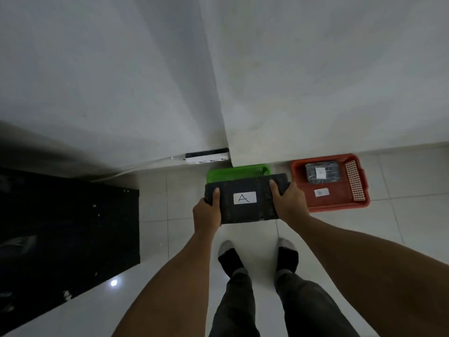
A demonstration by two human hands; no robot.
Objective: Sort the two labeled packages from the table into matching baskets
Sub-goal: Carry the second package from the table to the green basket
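The dark grey package (246,199), a flat, soft-looking rectangular bundle with a white label marked "A" (244,198) facing up, hangs level above the green basket (239,171), gripped at each short end by the left hand (207,211) and the right hand (288,199), thumbs pressed on top and the other fingers wrapped underneath out of sight, probably so the label stays readable and the bundle can drop in flat. Just to its right on the tiled floor (401,227) sits the red basket (356,183) of slotted plastic, already holding a second dark package (322,174) with its own small white label, which suggests only this one remains to place.
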